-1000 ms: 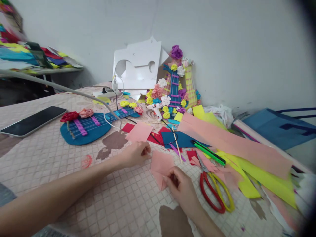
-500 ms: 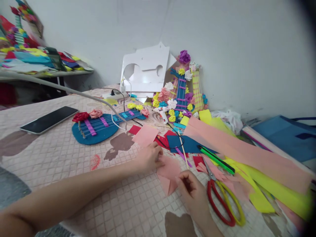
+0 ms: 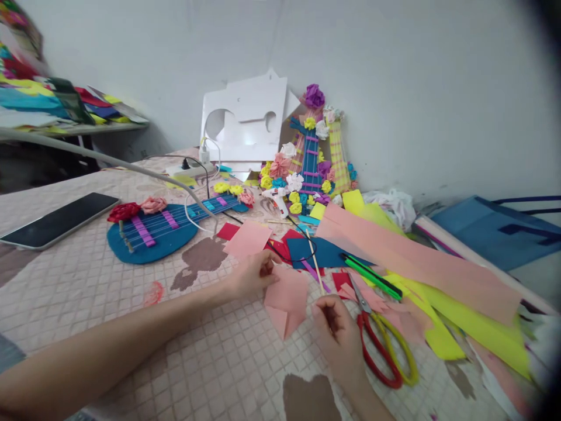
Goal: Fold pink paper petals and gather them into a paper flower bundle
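A piece of pink crepe paper point(image 3: 289, 289) lies on the table with its lower end folded to a point. My left hand point(image 3: 254, 273) is closed at its upper left corner, thumb and fingertips pinching the edge. Just right of the paper, apart from it, my right hand point(image 3: 337, 330) has curled fingers; whatever is in them, if anything, is hidden. A thin wooden stick point(image 3: 314, 260) ends right at its knuckles, and I cannot tell whether the hand grips it. Scissors point(image 3: 379, 339) with one red and one yellow handle lie open beside this hand. Another pink paper square point(image 3: 248, 238) lies beyond my left hand.
Left on the table are a blue paper guitar point(image 3: 153, 234) and a dark tablet-like device point(image 3: 61, 219). A white glue gun point(image 3: 277, 202), green cutter point(image 3: 372, 276), long pink strip point(image 3: 416, 263) and yellow paper point(image 3: 477, 327) lie beyond. A pale cable point(image 3: 109, 158) crosses the left side.
My right hand has moved off the pink paper's edge toward the stick's lower end. My left hand stays at the paper's corner. The camera has turned slightly right.
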`<state>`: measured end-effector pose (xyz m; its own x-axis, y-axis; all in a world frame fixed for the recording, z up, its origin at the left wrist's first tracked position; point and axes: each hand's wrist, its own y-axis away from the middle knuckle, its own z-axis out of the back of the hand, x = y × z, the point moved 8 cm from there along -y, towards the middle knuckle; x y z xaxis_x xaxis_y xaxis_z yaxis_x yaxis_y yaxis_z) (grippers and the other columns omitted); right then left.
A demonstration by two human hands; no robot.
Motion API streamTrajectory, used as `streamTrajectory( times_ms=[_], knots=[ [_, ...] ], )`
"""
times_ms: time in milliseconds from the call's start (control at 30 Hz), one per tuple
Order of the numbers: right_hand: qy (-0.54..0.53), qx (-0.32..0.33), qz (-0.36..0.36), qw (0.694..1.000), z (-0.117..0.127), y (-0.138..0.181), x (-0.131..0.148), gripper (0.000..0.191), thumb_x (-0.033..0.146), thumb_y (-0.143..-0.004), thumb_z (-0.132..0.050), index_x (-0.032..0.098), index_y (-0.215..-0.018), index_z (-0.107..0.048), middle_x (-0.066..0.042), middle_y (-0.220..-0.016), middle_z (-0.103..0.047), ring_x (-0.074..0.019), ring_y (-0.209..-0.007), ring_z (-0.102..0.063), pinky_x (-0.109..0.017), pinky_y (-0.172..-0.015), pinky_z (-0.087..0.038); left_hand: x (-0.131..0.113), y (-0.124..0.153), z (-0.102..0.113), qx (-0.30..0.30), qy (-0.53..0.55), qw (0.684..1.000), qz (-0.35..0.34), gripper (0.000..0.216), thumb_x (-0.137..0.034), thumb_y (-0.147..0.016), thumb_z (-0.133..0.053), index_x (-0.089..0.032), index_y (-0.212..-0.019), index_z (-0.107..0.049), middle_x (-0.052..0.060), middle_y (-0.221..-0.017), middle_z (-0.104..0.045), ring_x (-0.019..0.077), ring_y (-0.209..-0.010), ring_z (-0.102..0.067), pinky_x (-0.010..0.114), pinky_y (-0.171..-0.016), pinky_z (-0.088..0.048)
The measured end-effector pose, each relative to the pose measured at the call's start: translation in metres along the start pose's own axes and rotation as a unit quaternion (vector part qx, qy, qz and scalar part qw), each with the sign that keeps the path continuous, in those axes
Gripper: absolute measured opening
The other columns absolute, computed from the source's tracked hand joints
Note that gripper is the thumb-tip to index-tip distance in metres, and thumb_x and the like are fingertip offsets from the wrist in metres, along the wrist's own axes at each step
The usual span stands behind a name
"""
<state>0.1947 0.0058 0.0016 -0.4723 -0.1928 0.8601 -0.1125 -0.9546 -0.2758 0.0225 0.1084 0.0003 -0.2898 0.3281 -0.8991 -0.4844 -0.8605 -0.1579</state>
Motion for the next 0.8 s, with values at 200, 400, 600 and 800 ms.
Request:
streamTrajectory(
  times_ms=[200, 400, 600, 800],
  knots=[
    [-0.018, 0.005, -0.007, 1.0, -0.003, -0.002, 0.001, 0.011, 0.031, -0.089, -0.049, 0.02, -0.089, -0.053, -0.001, -0.078, -0.054, -0.0149, -0.074, -0.052, -0.024, -0.063, -0.041, 0.002, 0.001, -0.001, 0.018, 0.053, 0.998, 0.011, 0.009, -0.022, -0.073, -0.057, -0.013, -0.075, -0.058, -0.001, -0.064, -0.053, 0.0108, -0.06, -0.05, 0.022, -0.054, -0.037],
    [-0.013, -0.01, -0.014, 1.0, 0.0, 0.002, 0.003, 0.013, 0.032, -0.088, -0.05, 0.02, -0.088, -0.055, -0.002, -0.079, -0.056, -0.0149, -0.072, -0.054, -0.022, -0.059, -0.043, 0.007, 0.0, -0.002, -0.013, 0.137, 0.99, 0.035, 0.019, -0.033, -0.077, -0.055, -0.015, -0.079, -0.05, 0.0, -0.069, -0.054, 0.0115, -0.063, -0.052, 0.022, -0.055, -0.039],
    [-0.015, -0.014, -0.031, 0.999, -0.002, -0.001, 0.002, 0.015, 0.035, -0.087, -0.051, 0.021, -0.087, -0.054, 0.0, -0.073, -0.056, -0.0129, -0.061, -0.053, -0.021, -0.053, -0.043, 0.014, -0.001, -0.003, -0.003, 0.247, 0.965, 0.082, 0.034, -0.045, -0.072, -0.064, -0.015, -0.08, -0.049, -0.002, -0.064, -0.052, 0.0102, -0.057, -0.049, 0.021, -0.052, -0.036],
    [-0.077, -0.002, -0.094, 0.993, -0.012, 0.001, -0.016, 0.028, 0.041, -0.085, -0.054, 0.022, -0.105, -0.049, 0.004, -0.06, -0.045, -0.013, -0.052, -0.046, -0.022, -0.049, -0.04, 0.012, 0.006, 0.001, -0.002, 0.315, 0.938, 0.143, 0.041, -0.047, -0.067, -0.073, -0.014, -0.074, -0.049, -0.005, -0.064, -0.047, 0.0063, -0.056, -0.041, 0.017, -0.048, -0.027]
  ],
)
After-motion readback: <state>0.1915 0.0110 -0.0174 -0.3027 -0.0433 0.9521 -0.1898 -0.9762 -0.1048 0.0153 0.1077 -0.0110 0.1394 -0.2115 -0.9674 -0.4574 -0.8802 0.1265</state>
